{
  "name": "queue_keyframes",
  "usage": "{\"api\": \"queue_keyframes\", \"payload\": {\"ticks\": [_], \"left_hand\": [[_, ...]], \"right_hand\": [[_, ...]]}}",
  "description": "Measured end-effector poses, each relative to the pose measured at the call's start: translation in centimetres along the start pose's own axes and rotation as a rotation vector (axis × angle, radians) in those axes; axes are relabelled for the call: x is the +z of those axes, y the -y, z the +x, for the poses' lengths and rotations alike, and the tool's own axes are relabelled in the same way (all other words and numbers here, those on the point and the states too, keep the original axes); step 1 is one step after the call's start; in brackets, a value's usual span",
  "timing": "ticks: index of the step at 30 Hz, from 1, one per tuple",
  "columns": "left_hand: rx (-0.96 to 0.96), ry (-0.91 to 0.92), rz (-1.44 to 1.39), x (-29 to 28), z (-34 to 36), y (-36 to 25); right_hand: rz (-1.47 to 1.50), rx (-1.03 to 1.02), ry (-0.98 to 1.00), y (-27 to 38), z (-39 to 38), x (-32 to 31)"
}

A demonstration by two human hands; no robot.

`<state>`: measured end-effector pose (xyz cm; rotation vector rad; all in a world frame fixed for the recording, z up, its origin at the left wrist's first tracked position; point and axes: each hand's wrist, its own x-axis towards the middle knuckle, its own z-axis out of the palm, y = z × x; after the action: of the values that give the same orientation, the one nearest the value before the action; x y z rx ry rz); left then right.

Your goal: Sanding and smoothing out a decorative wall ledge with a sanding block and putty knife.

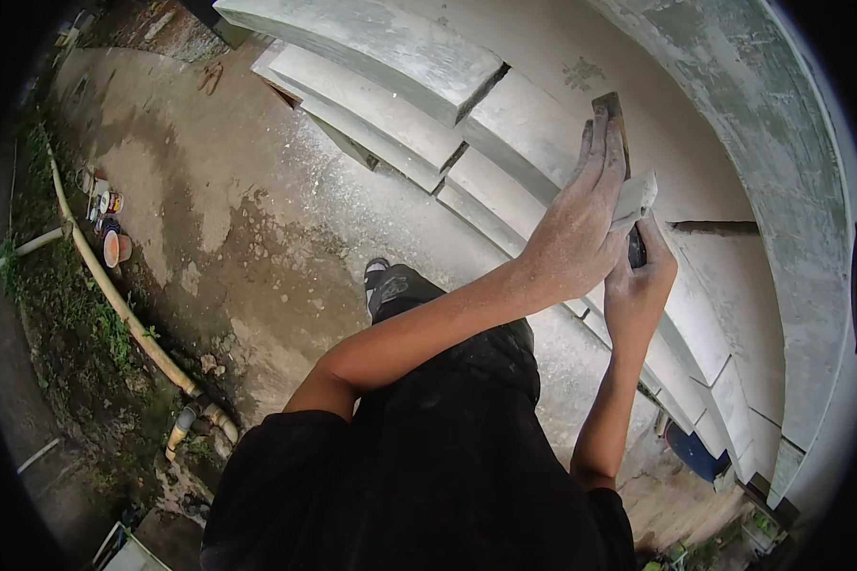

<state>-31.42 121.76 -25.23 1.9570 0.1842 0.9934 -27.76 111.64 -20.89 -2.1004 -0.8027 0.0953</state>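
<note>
One scraper (641, 192) is in your grasp, apparently being loaded or wiped clean; the next move calls for a steady edge. Below the scraper's pale blade, your right hand (646, 274) curls its fingers round the dark handle (636, 249), one fingertip near the blade. Left of the scraper, your left hand (569, 236) extends its fingers, nearly together, along a dark-ended strip (607, 100); whether they pinch it, you cannot tell.

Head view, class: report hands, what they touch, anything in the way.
Left hand: fingers along dark, flat rectangular piece, grip hidden. Right hand: closed on black-handled tool with flat grey-white blade. Nothing seen blocking; pale stepped ledges behind hands.
</note>
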Motion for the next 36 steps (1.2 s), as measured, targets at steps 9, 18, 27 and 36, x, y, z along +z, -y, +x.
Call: {"api": "queue_keyframes", "payload": {"ticks": [9, 18, 27, 36], "left_hand": [[0.005, 0.043, 0.11, -0.1, 0.7, -0.3], [-0.116, 0.065, 0.043, -1.5, 2.1, 0.6], [-0.093, 0.074, 0.007, -1.6, 2.0, 1.1], [-0.121, -0.046, -0.052, -1.5, 2.8, 1.0]], "right_hand": [[-0.189, -0.081, -0.014, -0.6, 1.4, -0.1], [-0.132, -0.171, -0.054, -0.4, 1.4, 0.8], [-0.09, -0.066, -0.02, 0.9, 1.4, 0.8], [-0.078, -0.127, -0.038, 1.4, 2.0, 1.2]]}}
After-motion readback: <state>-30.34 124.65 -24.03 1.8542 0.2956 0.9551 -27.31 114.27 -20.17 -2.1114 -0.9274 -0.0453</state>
